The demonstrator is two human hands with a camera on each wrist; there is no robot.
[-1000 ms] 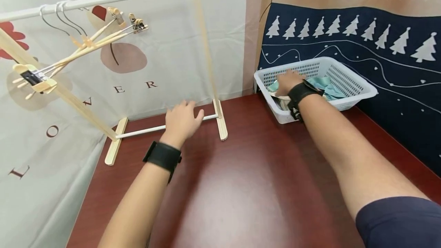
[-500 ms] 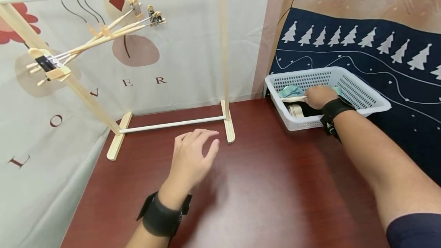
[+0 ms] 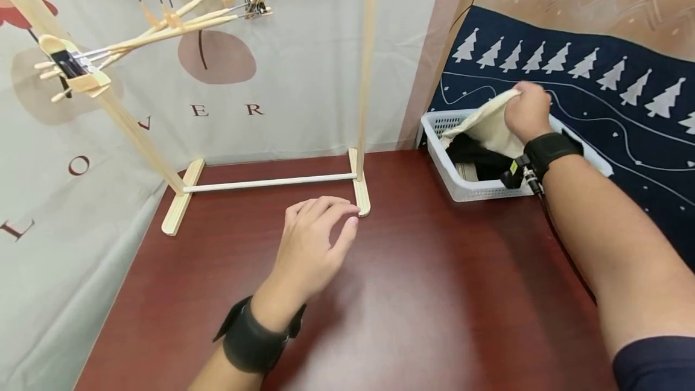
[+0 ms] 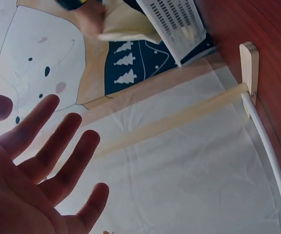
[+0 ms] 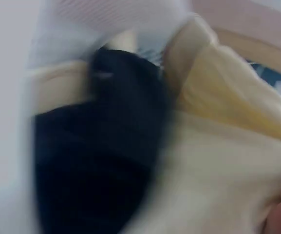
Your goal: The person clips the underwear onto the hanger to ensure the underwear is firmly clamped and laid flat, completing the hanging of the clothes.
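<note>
Two hands are at work over a dark red table (image 3: 412, 294). The right hand (image 3: 525, 110) is closed on a cream cloth (image 3: 488, 125), fingers curled round its upper edge, and holds it above a white basket (image 3: 461, 189) at the table's far right; the cloth's lower end hangs down into the basket, so it is only partly out. Under it lies a black cloth (image 3: 475, 152), which the right wrist view shows pressed against the cream one, though that view is blurred. The left hand (image 3: 315, 246) holds nothing: its fingers are relaxed and slightly spread, and it hovers low over the table just beside the near foot of a small wooden clothes rack (image 3: 359, 183), probably waiting free to take the cloth's other end. Several wooden hangers (image 3: 163, 29) with clips sit bunched at the rack's left side, tilted together, none carrying anything. A pale printed sheet (image 3: 271, 77) hangs behind the rack
</note>
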